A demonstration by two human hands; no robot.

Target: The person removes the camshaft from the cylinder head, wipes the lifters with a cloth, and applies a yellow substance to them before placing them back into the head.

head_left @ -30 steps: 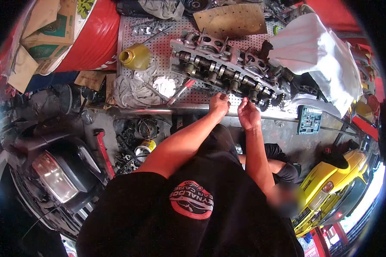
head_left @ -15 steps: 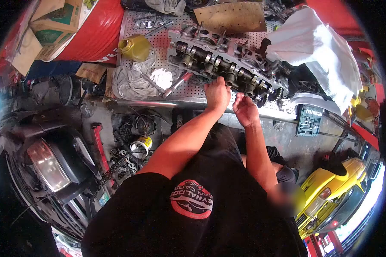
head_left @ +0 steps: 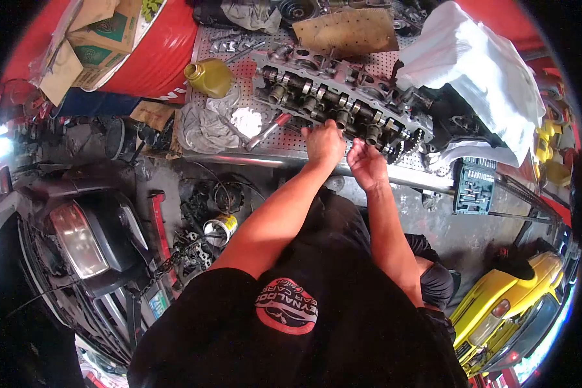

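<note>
An engine cylinder head [head_left: 333, 97] with its camshaft and several upright round tubes lies on the perforated metal bench top [head_left: 291, 139]. At its near edge, my left hand [head_left: 326, 145] is closed, with its fingertips against the part below the middle tubes. What those fingers grip is hidden. Just to the right, my right hand [head_left: 368, 166] is half turned up, its fingers curled and pinched together close to the near edge of the head. Anything between them is too small to make out. Left of my hands lies a red-and-silver tool [head_left: 267, 132].
A yellowish plastic jug [head_left: 209, 77] and grey rags [head_left: 207, 123] lie on the bench's left. White cloth [head_left: 478, 77] covers parts on the right. A socket set case [head_left: 474, 186] is beside the bench edge. A red drum [head_left: 155, 55] stands left; cars flank me.
The whole view has shifted slightly. My right hand's fingers have drawn in closer together and nearer to the left hand. The left hand stays at the head's near edge.
</note>
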